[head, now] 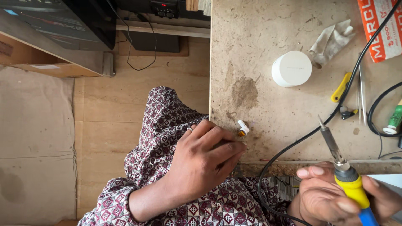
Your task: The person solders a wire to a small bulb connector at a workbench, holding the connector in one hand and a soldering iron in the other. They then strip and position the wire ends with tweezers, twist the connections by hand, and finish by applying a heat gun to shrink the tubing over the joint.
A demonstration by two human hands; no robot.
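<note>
1. Both hands sit at the near edge of the counter. The left hand is curled shut, its fingertips pinching a small white-and-amber part against the counter's corner. The right hand is closed around the yellow-and-blue handle of a soldering iron.
2. That small part lies at the counter's near left corner, touching the left fingertips; the left hand is far the nearer of the two.
3. From the right hand, the part lies up and to the left. The iron's long axis runs from the handle up and slightly left, and its metal tip stands well apart from the part, off to its right.
4. A black cable curves across the counter between the tip and the part, then drops over the near edge towards the lap.
5. Surface: pale, speckled and stained, with a darker patch just beyond the part.
6. Farther out lie a round white lid-like container, a crumpled cloth, a yellow-handled tool, tweezers and a green spool.
7. Left of the counter runs a tan floor, with dark equipment beyond.
</note>
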